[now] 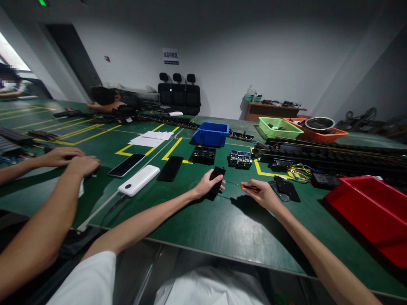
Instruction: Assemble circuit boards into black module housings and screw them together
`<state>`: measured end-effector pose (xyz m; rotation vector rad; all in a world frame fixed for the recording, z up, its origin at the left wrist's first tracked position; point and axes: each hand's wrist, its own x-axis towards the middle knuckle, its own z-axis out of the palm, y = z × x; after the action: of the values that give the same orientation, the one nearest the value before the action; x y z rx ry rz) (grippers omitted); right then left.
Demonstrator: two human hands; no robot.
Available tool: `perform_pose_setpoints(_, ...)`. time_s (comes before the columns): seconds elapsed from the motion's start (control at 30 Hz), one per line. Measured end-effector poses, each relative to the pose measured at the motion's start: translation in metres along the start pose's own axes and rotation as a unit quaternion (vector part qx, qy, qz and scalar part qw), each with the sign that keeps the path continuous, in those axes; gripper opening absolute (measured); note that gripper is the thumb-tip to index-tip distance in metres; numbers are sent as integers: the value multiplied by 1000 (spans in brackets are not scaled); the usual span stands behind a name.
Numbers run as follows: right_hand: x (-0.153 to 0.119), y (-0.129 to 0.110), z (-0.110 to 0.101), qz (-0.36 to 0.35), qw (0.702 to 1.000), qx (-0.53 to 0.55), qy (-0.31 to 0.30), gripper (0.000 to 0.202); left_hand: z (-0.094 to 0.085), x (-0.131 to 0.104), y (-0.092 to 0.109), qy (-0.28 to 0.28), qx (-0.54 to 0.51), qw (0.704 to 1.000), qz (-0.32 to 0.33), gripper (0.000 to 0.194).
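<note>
My left hand [206, 185] is closed round a small black box-like part [216, 180], tilted above the green table [203, 220]. My right hand [262, 193] grips a screwdriver [251, 187] with an orange and black handle; its thin shaft points left at the black part. Whether the tip touches it is too small to tell. Beyond my hands sit a black module [204, 155] and a silver module with blue tops [241, 158]. Flat black plates [286, 189] lie just right of my right hand.
A blue bin [211, 134] stands behind the modules, a red bin [372, 212] at the right. Phones [171, 168] and a white power bank [139, 181] lie left. Another person's arms [47, 203] rest at far left. Green [280, 132] and orange baskets [330, 136] stand back right.
</note>
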<state>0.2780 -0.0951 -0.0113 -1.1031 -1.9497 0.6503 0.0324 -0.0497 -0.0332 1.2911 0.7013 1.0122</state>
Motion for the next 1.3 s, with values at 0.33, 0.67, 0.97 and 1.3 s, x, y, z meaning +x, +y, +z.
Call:
perform_pose_setpoints(0.33, 3, -2, 2, 73, 993, 81, 44, 29, 5, 1, -4, 22, -19, 1000, 1, 48)
perform_pose_setpoints(0.67, 11, 12, 1, 235, 908, 338, 76, 28, 11, -5, -1, 26, 14, 998, 47, 77)
perform_pose_setpoints(0.97, 8, 13, 0, 242, 941, 236, 22, 39, 9, -6, -9, 47, 85, 992, 76, 68)
perform_pose_setpoints(1.3, 8, 14, 2, 168, 964, 202, 30, 35, 3, -2, -14, 46, 101, 989, 96, 63)
